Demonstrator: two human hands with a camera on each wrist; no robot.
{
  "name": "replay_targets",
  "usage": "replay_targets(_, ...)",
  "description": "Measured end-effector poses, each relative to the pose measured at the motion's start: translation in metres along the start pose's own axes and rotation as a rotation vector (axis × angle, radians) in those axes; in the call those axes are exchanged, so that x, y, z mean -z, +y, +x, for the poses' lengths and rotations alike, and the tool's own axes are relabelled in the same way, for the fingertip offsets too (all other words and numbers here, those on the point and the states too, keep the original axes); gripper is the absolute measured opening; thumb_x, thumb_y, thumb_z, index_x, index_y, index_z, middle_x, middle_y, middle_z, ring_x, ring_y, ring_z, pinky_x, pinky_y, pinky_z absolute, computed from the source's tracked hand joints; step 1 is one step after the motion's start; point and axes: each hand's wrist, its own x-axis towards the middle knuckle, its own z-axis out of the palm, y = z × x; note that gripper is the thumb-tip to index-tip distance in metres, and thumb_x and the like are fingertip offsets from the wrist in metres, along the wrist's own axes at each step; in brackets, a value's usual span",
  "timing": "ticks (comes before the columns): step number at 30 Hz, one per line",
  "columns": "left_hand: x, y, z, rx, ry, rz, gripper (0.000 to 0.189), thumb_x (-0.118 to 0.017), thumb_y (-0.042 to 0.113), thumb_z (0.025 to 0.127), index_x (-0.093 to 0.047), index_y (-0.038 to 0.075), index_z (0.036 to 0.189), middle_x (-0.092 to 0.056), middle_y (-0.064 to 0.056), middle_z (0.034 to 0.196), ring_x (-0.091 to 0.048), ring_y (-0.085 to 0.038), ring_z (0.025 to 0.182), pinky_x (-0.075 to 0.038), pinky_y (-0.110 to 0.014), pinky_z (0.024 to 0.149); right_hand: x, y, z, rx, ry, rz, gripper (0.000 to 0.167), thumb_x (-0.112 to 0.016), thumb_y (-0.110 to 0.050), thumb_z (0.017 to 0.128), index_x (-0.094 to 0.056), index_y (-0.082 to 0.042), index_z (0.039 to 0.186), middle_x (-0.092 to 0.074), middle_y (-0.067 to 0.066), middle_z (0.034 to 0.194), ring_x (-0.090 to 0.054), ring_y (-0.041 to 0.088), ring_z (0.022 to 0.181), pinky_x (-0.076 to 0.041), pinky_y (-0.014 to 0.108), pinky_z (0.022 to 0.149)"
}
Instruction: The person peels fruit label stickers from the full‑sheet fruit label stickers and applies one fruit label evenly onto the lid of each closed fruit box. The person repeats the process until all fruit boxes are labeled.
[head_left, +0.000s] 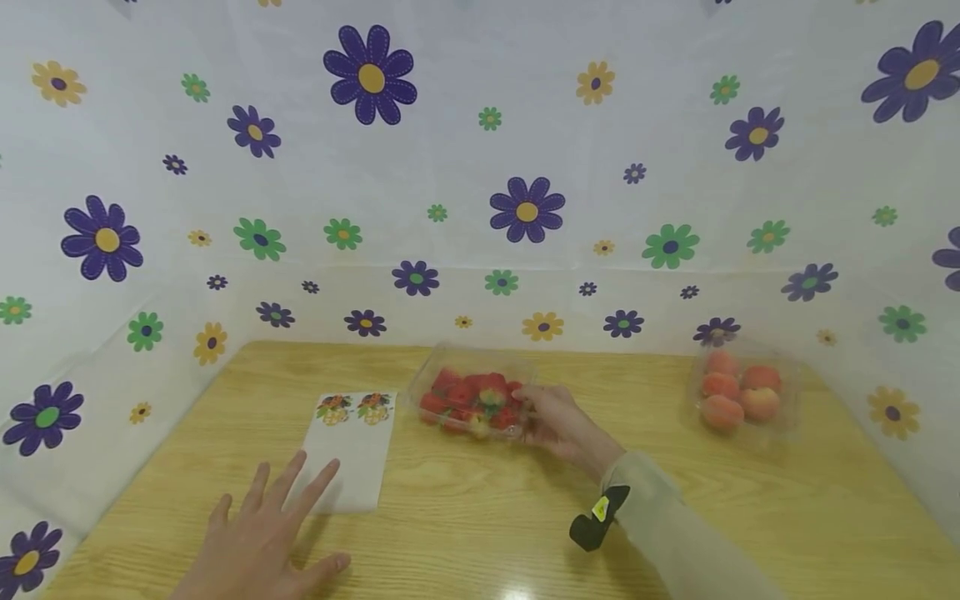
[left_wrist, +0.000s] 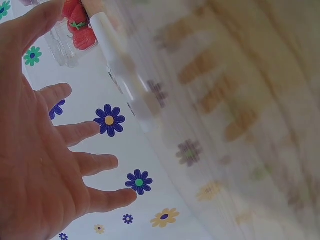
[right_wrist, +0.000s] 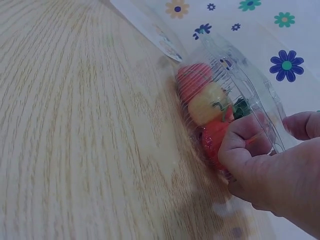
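Observation:
A clear plastic container (head_left: 417, 393) of red strawberries (head_left: 450, 392) stands on the table near its back edge, left of centre. My right hand (head_left: 564, 427) holds it at its right side. In the right wrist view, the curled fingers and thumb of this hand (right_wrist: 280, 167) lie on either side of the container's plastic wall (right_wrist: 247, 82). Spread fingers mark my left hand (head_left: 258, 533), which holds nothing above the table's front left. A white sheet (head_left: 352, 471) with printed fruit pictures lies just beyond its fingertips. The left wrist view shows the palm (left_wrist: 40, 165) with fingers apart.
A second clear container (head_left: 787, 417) of peaches (head_left: 760, 403) stands at the back right of the wooden table (head_left: 465, 533). A white flower-printed cloth (head_left: 450, 167) encloses the table at the back and both sides. A dark strap (head_left: 596, 521) hangs from the right wrist.

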Motion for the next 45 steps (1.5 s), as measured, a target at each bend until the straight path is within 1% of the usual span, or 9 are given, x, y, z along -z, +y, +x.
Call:
replay_targets(7,-0.004,-0.001,-0.003,-0.004,0.004,-0.01,0.1,-0.066,0.082,0.076,-0.034,0.033,0.156,-0.048,-0.017,0.155,-0.048,-0.06,0.133,-0.038,-0.086,0.088,0.002,0.001,-0.002,-0.003,0.005,-0.008,0.022,-0.052,-0.006,0.1,-0.054,0.006,0.118,-0.052,0.012,0.11,-0.055,0.016,0.081,-0.05,0.023,0.061)
replay_targets(15,-0.005,-0.001,-0.003,0.001,0.01,-0.008,0.1,-0.065,0.083,0.076,-0.033,0.034,0.157,-0.048,-0.017,0.155,-0.047,-0.06,0.134,-0.038,-0.086,0.089,0.007,0.002,-0.003,0.017,0.014,-0.02,0.029,-0.052,-0.008,0.1,-0.057,0.007,0.124,-0.055,0.014,0.116,-0.056,0.018,0.088,-0.053,0.027,0.069)
replay_targets(18,-0.005,-0.001,-0.002,0.0,0.007,-0.007,0.1,-0.066,0.082,0.076,-0.033,0.034,0.157,-0.047,-0.017,0.156,-0.046,-0.06,0.134,-0.038,-0.087,0.088,0.009,0.002,-0.005,0.024,0.017,-0.021,0.031,-0.051,-0.008,0.101,-0.057,0.007,0.127,-0.055,0.014,0.119,-0.058,0.019,0.091,-0.057,0.029,0.073)
replay_targets(23,-0.003,0.001,-0.001,-0.003,0.014,-0.01,0.099,-0.066,0.083,0.076,-0.035,0.034,0.156,-0.048,-0.016,0.156,-0.047,-0.06,0.134,-0.038,-0.086,0.088,0.012,0.001,-0.007,0.017,0.027,0.0,0.027,-0.051,-0.009,0.102,-0.057,0.006,0.123,-0.054,0.014,0.117,-0.06,0.019,0.089,-0.061,0.033,0.076)
replay_targets(26,-0.003,0.001,0.0,-0.007,0.011,-0.014,0.099,-0.066,0.082,0.076,-0.034,0.034,0.156,-0.048,-0.017,0.155,-0.047,-0.06,0.133,-0.038,-0.086,0.087,0.014,0.0,-0.007,0.01,0.039,-0.003,0.019,-0.051,-0.008,0.1,-0.058,0.003,0.114,-0.054,0.011,0.109,-0.055,0.016,0.079,-0.057,0.029,0.071)
replay_targets(29,-0.003,0.002,0.001,-0.011,0.003,-0.013,0.099,-0.066,0.082,0.076,-0.034,0.034,0.157,-0.048,-0.017,0.155,-0.047,-0.061,0.133,-0.038,-0.086,0.087,0.016,-0.001,-0.009,0.007,0.041,-0.014,0.013,-0.052,-0.007,0.099,-0.056,0.001,0.108,-0.054,0.009,0.102,-0.049,0.013,0.069,-0.051,0.025,0.064)
replay_targets(31,-0.002,0.003,0.002,-0.014,0.001,-0.012,0.099,-0.065,0.083,0.076,-0.034,0.034,0.157,-0.048,-0.017,0.155,-0.047,-0.061,0.133,-0.038,-0.086,0.087,0.017,-0.001,-0.01,0.005,0.038,-0.01,0.01,-0.052,-0.007,0.099,-0.056,0.0,0.105,-0.054,0.008,0.099,-0.045,0.012,0.065,-0.049,0.025,0.061)
replay_targets(39,-0.001,0.008,0.004,-0.031,0.011,-0.022,0.098,-0.065,0.082,0.077,-0.035,0.034,0.156,-0.048,-0.017,0.156,-0.047,-0.061,0.134,-0.039,-0.086,0.087,0.02,-0.004,-0.014,0.006,0.02,0.013,0.006,-0.051,-0.007,0.1,-0.054,-0.002,0.102,-0.054,0.007,0.097,-0.045,0.012,0.066,-0.053,0.026,0.061)
replay_targets(45,0.0,0.01,0.005,-0.031,0.003,-0.032,0.098,-0.065,0.082,0.077,-0.034,0.033,0.157,-0.047,-0.017,0.157,-0.046,-0.061,0.134,-0.038,-0.086,0.088,0.021,-0.005,-0.018,0.003,0.037,-0.002,0.007,-0.051,-0.008,0.1,-0.056,-0.003,0.098,-0.054,0.005,0.094,-0.047,0.013,0.067,-0.052,0.026,0.062)
